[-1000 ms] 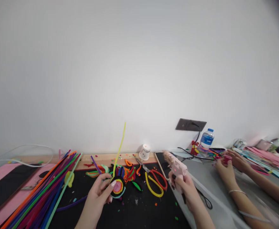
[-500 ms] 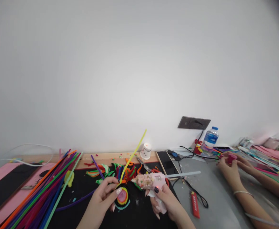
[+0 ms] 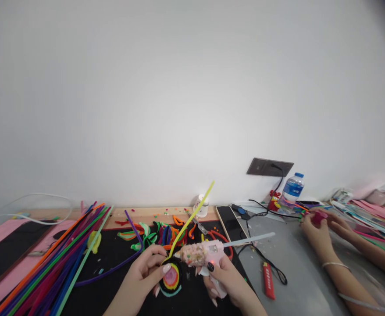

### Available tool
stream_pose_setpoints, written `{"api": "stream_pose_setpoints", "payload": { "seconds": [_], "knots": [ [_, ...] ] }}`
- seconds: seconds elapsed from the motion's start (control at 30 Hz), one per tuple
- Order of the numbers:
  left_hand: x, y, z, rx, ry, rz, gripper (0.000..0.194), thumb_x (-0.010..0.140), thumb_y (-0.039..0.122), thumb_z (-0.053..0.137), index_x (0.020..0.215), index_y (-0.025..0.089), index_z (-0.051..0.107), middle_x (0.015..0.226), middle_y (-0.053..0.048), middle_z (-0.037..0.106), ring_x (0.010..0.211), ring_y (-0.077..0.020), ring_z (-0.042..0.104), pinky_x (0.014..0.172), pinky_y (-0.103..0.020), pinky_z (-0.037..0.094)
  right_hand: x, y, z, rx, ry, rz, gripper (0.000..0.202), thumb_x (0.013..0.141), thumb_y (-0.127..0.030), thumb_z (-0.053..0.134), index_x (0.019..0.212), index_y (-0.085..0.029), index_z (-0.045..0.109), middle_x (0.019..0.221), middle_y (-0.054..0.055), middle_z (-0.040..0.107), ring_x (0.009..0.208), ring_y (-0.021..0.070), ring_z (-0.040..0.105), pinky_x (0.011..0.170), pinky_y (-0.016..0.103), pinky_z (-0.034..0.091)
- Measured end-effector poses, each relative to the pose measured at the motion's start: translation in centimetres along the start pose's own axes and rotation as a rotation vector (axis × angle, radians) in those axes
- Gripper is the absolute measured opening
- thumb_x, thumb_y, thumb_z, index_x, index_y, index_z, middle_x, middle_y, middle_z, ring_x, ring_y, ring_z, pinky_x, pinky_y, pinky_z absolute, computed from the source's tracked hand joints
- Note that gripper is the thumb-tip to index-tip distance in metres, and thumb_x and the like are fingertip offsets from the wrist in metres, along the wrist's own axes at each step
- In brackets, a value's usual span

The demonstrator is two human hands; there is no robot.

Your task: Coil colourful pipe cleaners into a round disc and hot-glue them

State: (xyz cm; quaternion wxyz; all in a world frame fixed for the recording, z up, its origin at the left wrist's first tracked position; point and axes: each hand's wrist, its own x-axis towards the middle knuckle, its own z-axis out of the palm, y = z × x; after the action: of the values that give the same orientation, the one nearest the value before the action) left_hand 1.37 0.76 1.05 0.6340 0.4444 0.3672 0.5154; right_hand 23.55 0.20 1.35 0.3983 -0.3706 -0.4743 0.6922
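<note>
My left hand pinches a round coil made of pipe cleaner, with a pink middle, yellow and orange rings and a black outer ring. From its top edge a yellow pipe cleaner sticks up to the right. My right hand is wrapped round the handle of a pale pink hot glue gun. A translucent glue stick juts from the gun's back end. The gun's nozzle points left, close to the coil's upper edge where the yellow pipe cleaner starts. A small red light glows on the gun.
A bundle of coloured pipe cleaners lies at left. Behind my hands are bent pipe-cleaner pieces, scissors, a paper cup and a phone. At right lie a red box cutter, a black cable and a co-worker's hands.
The glue gun has moved slightly left, bringing its nozzle closer to the coil. The yellow pipe cleaner now leans further to the right.
</note>
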Motion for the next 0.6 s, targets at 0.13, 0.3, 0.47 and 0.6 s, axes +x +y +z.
{"api": "stream_pose_setpoints", "payload": {
  "seconds": [0.13, 0.3, 0.47, 0.6],
  "knots": [
    [0.01, 0.27, -0.18, 0.021, -0.037, -0.011, 0.028, 0.065, 0.037, 0.075, 0.08, 0.02, 0.058, 0.058, 0.004, 0.057, 0.044, -0.0086, 0.043, 0.035, -0.015, 0.036, -0.09, -0.14, 0.1, 0.002, 0.035, 0.01, 0.05, 0.065, -0.055, 0.069, 0.086, -0.014, 0.051, 0.039, -0.01, 0.046, 0.027, 0.0028, 0.034, 0.028, 0.015, 0.035],
    [-0.09, -0.11, 0.16, 0.008, 0.019, 0.015, 0.027, 0.063, 0.035, 0.076, 0.078, 0.021, 0.058, 0.056, 0.005, 0.056, 0.041, -0.0081, 0.042, 0.032, -0.015, 0.034, -0.18, -0.06, -0.05, -0.021, 0.013, 0.014, 0.047, 0.068, -0.055, 0.066, 0.084, -0.012, 0.054, 0.039, -0.009, 0.046, 0.027, 0.0026, 0.034, 0.029, 0.015, 0.035],
    [-0.21, -0.15, 0.53, 0.004, 0.05, 0.017, 0.028, 0.061, 0.037, 0.076, 0.076, 0.021, 0.059, 0.054, 0.005, 0.056, 0.04, -0.0086, 0.043, 0.032, -0.015, 0.032, -0.22, -0.11, -0.08, -0.03, -0.01, 0.0, 0.05, 0.066, -0.057, 0.067, 0.085, -0.013, 0.054, 0.039, -0.01, 0.045, 0.027, 0.0029, 0.035, 0.029, 0.016, 0.036],
    [-0.24, 0.03, 0.6, -0.001, 0.034, 0.018, 0.026, 0.063, 0.034, 0.076, 0.077, 0.02, 0.059, 0.054, 0.005, 0.055, 0.041, -0.0083, 0.042, 0.032, -0.014, 0.033, -0.2, -0.11, -0.12, -0.04, -0.017, 0.013, 0.048, 0.068, -0.056, 0.066, 0.084, -0.012, 0.055, 0.039, -0.01, 0.045, 0.028, 0.0032, 0.035, 0.03, 0.016, 0.037]
  ]
}}
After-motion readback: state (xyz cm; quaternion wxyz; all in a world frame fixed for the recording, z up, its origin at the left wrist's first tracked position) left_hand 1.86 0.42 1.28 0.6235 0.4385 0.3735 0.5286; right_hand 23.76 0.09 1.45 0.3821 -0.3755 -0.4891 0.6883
